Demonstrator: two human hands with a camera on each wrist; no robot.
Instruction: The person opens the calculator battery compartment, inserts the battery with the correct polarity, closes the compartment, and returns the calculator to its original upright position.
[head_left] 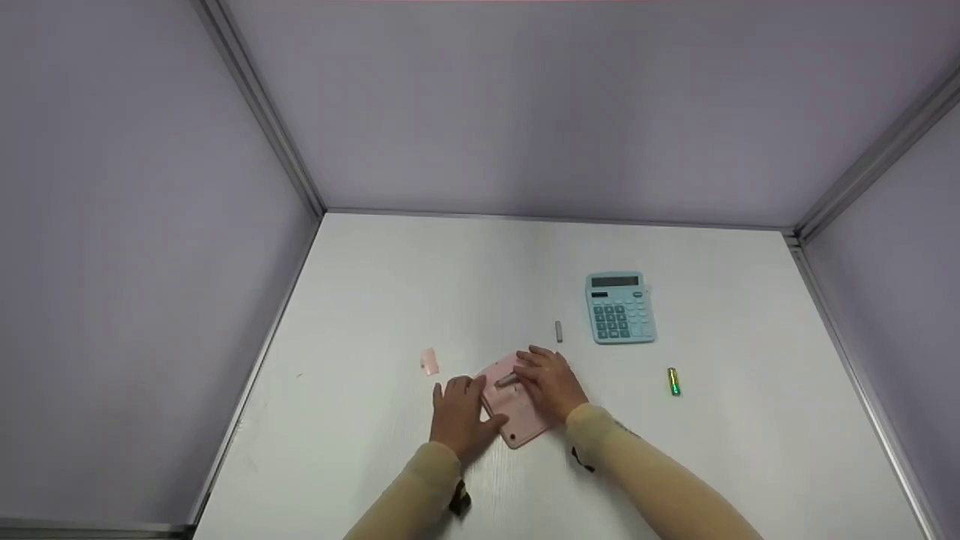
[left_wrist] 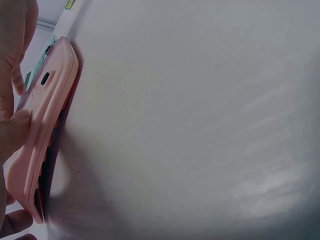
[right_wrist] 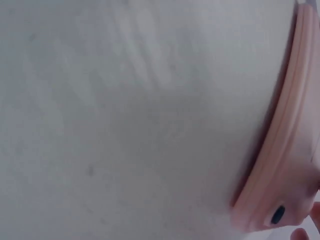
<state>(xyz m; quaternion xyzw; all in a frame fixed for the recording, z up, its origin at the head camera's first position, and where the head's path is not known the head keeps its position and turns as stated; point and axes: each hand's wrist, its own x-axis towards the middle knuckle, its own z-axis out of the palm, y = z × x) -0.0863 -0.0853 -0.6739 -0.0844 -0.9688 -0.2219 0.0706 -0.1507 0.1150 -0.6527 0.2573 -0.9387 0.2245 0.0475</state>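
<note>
A pink calculator (head_left: 517, 420) lies back side up on the white table, at an angle, its keys downward in the left wrist view. My left hand (head_left: 459, 420) grips its left side, with the thumb (left_wrist: 15, 132) on the back and fingertips at the edge. With thumb and fingers my right hand (head_left: 551, 384) pinches a slim grey battery (head_left: 507, 380) over the upper part of the calculator's back. The battery's right end is hidden by the fingers. In the right wrist view, the pink calculator (right_wrist: 280, 170) shows along the right side with a few fingertips beside it.
A small pink cover (head_left: 429, 361) lies left of the calculator. Beyond the right hand is another grey battery (head_left: 559, 331). A blue calculator (head_left: 621, 307) lies face up further back, and a green and gold battery (head_left: 673, 381) lies to the right. Grey panels enclose the table.
</note>
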